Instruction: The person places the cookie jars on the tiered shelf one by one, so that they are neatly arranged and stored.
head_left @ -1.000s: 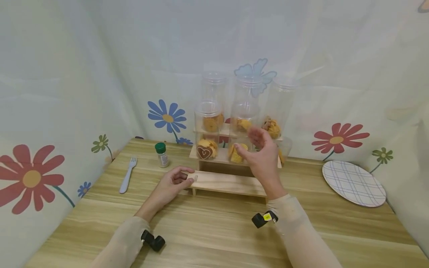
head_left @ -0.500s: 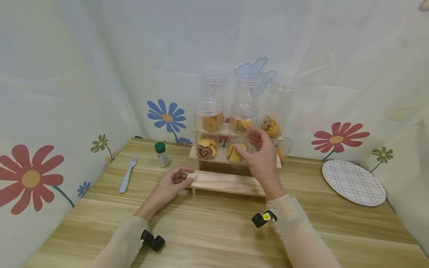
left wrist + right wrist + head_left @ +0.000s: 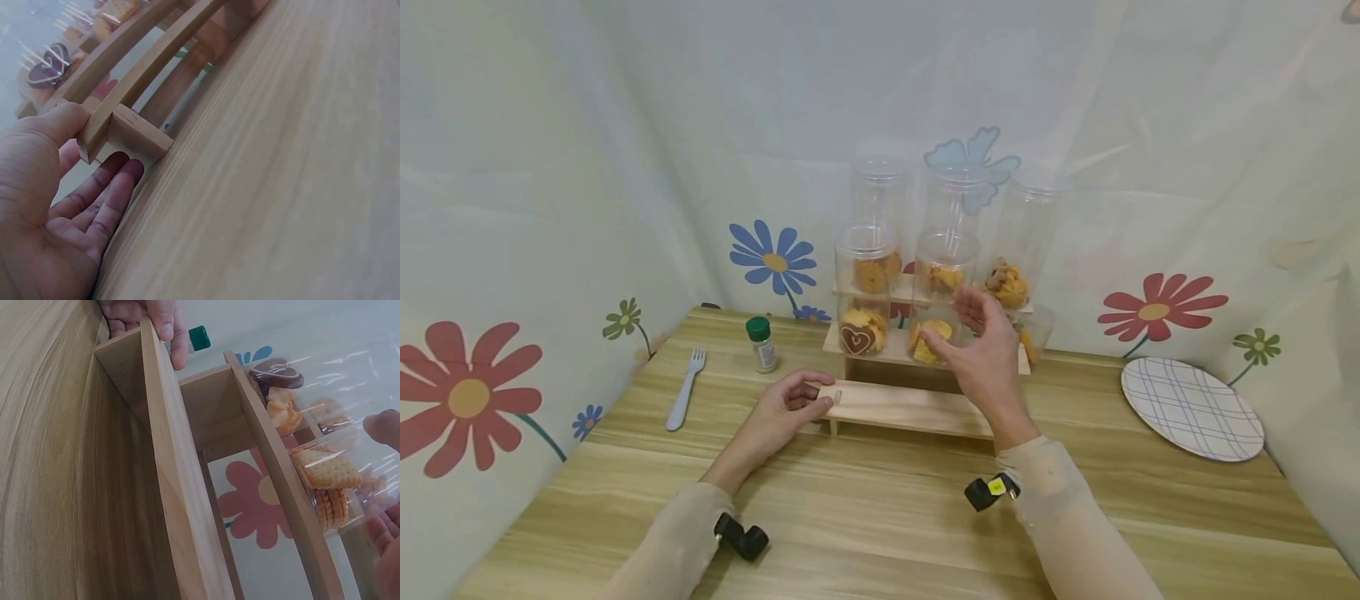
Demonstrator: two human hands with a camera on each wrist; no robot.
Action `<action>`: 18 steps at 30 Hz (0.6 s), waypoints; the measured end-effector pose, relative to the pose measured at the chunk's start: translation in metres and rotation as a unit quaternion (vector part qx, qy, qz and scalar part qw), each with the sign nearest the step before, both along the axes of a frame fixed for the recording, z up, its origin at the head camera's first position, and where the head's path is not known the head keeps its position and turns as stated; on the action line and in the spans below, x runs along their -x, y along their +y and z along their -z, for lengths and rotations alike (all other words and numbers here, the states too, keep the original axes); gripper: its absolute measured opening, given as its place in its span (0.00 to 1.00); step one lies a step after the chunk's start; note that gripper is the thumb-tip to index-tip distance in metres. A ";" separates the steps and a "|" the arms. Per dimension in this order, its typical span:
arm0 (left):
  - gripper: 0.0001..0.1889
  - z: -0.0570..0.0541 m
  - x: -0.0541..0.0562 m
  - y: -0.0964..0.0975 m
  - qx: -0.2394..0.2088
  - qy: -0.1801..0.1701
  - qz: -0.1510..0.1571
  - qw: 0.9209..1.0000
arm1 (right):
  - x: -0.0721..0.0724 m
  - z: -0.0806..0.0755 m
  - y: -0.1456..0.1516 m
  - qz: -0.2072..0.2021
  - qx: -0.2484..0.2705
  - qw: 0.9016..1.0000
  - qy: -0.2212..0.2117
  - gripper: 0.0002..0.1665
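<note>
A stepped wooden rack (image 3: 910, 408) stands on the table, its lowest step bare. My left hand (image 3: 778, 417) grips the left end of that step; in the left wrist view its thumb (image 3: 65, 119) lies on the board's edge, with the fingers below. On the middle step, my right hand (image 3: 992, 362) holds a clear lidded jar (image 3: 946, 267) of yellow biscuits, thumb on one side and fingers on the other. The biscuits (image 3: 325, 469) show through its wall in the right wrist view. To its left stands another jar (image 3: 863, 275) with a heart-shaped cookie (image 3: 857, 338).
Three taller clear jars (image 3: 1033, 233) with cookies line the top step. Partly behind my right hand is another clear container (image 3: 1037, 333). A green-capped shaker (image 3: 762, 346) and a pale fork (image 3: 687, 390) lie to the left, a checked plate (image 3: 1191, 408) to the right.
The yellow biscuits in the middle jar show a different face and sit slightly shifted, as the jar turns a little. Both hands stay almost where they were.
</note>
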State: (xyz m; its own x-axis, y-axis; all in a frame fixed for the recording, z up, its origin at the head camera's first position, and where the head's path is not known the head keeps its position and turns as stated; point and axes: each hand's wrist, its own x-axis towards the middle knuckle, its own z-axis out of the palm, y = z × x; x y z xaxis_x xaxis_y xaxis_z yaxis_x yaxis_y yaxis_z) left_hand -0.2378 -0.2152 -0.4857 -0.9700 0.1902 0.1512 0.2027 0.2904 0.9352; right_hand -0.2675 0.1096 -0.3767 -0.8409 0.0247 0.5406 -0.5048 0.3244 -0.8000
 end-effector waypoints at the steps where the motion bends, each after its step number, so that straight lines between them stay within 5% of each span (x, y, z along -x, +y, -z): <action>1: 0.20 0.000 0.000 0.000 0.000 0.000 0.000 1.000 | 0.000 0.000 0.000 0.002 -0.003 1.000 0.000 0.46; 18: 0.19 0.000 0.000 0.001 -0.007 -0.001 0.004 1.000 | -0.008 -0.004 0.008 0.012 -0.008 1.000 -0.006 0.52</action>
